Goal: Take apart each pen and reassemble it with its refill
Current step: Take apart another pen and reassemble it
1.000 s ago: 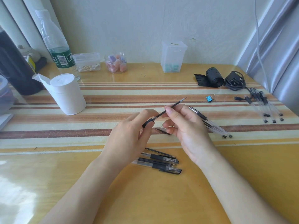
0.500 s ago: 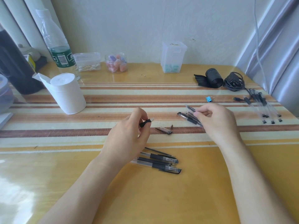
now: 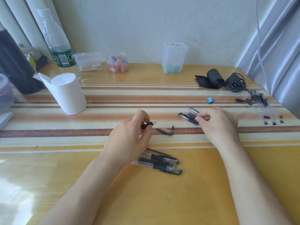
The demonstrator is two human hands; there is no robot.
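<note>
right hand [image 3: 217, 125] moved onto pens [image 3: 189, 116]; left hand [image 3: 129, 135] pinches black-gripped barrel [image 3: 148, 125].

The green label [image 3: 63, 57] on the water bottle [image 3: 56, 41] bears a barcode, its print unreadable.

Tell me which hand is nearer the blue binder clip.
Right. The right hand lies just below the clip, on a pen bundle; the left hand sits far off to its left, holding a barrel.
</note>
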